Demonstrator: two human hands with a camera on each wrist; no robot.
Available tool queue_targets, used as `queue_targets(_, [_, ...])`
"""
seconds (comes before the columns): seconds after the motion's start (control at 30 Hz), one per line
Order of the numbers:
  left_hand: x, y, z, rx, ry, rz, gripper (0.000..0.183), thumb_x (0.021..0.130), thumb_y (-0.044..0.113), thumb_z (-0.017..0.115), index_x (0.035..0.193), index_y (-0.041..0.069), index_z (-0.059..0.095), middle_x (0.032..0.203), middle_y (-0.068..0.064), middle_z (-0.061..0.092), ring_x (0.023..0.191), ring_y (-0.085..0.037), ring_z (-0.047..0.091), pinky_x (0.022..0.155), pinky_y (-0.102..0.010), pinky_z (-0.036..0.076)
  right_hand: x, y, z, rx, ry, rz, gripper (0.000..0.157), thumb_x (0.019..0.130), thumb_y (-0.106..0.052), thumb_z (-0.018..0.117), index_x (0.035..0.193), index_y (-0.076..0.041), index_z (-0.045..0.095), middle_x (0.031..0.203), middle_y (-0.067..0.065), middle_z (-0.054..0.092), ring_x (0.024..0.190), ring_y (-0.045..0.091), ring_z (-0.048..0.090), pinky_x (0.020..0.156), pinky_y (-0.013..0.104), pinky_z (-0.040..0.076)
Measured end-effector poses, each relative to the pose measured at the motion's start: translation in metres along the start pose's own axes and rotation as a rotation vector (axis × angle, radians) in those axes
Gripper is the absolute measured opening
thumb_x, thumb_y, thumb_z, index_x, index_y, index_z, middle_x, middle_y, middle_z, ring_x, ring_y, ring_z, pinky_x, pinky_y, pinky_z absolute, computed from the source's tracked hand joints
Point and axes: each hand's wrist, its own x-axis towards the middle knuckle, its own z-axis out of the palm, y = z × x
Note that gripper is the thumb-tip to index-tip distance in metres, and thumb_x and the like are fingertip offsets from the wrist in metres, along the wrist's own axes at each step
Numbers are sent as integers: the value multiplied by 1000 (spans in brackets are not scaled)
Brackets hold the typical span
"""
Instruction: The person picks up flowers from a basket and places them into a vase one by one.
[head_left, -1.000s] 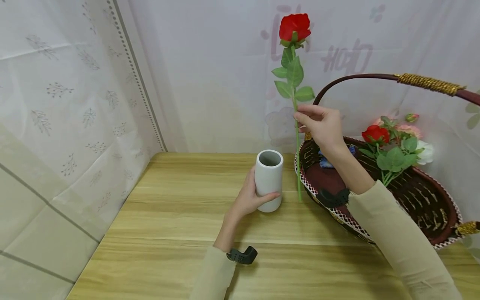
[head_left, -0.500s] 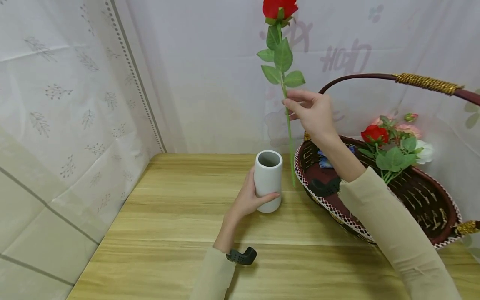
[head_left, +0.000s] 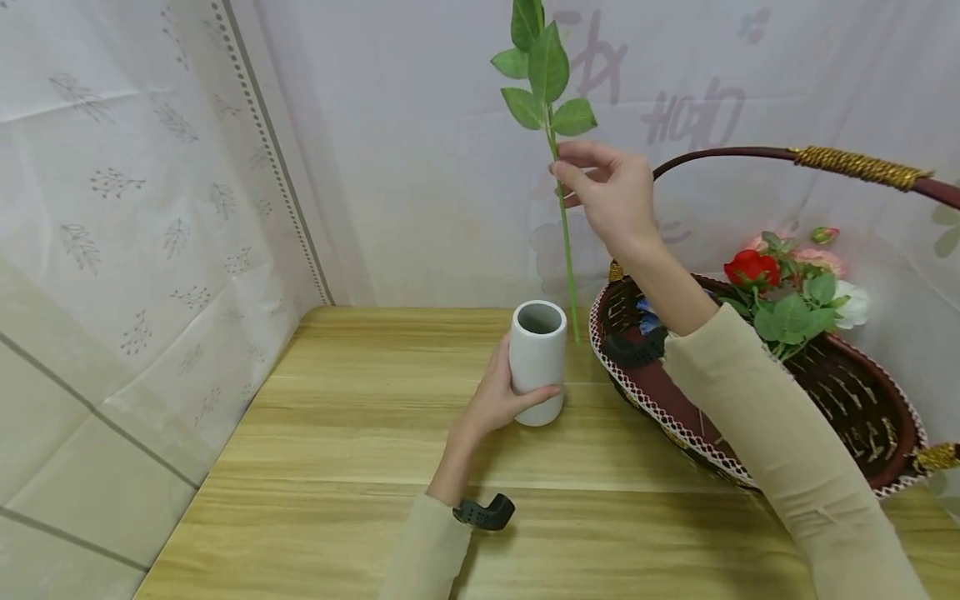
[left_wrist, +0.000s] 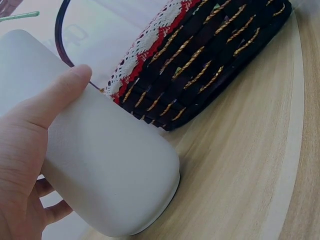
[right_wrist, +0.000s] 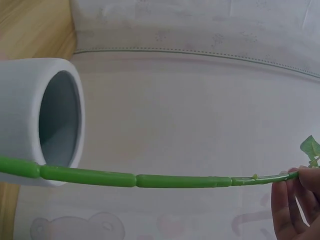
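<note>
A white cylindrical vase stands upright on the wooden table, its opening facing up. My left hand grips it low on its side, the thumb across the front; in the left wrist view the fingers pass behind the vase. Up and to the right, my right hand pinches the green stem of a rose between thumb and fingertips. Leaves spread above that hand, and the bloom is out of frame at the top. The stem's lower end hangs just right of the vase rim.
A dark woven basket with lace trim and a tall arched handle stands on the right. Inside lie a red rose, a white flower, pink blooms and something blue. A patterned curtain hangs behind the table.
My right hand has risen and moved left with the rose, carrying the red bloom out of the top of the head view. The left hand and vase stay in place.
</note>
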Motion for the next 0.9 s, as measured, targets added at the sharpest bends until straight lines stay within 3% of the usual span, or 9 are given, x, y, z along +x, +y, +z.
queue_targets(0.13, [2,-11,1,7,-9,-10,105,78,22,90,157,30,22,140,-4,45,123,-19,47,101,-44,43,4,-7,5,23,-3,-6,22,92,-11,75,111,-2,76,104,6,74,83,20,67,72,26,57])
queue_targets(0.47, [2,-10,0,18,-23,-21,105,78,23,90,157,30,21,141,-2,43,125,-18,46,102,-43,43,8,-17,20,57,-16,-80,18,91,-5,75,108,0,77,96,8,73,72,19,67,68,26,57])
queue_targets(0.9, [1,-9,0,-16,-12,5,106,76,20,91,158,26,23,141,-6,44,124,-23,47,100,-49,43,-5,-3,30,-40,-109,-115,18,93,-7,74,109,-1,77,99,10,73,74,19,69,70,27,58])
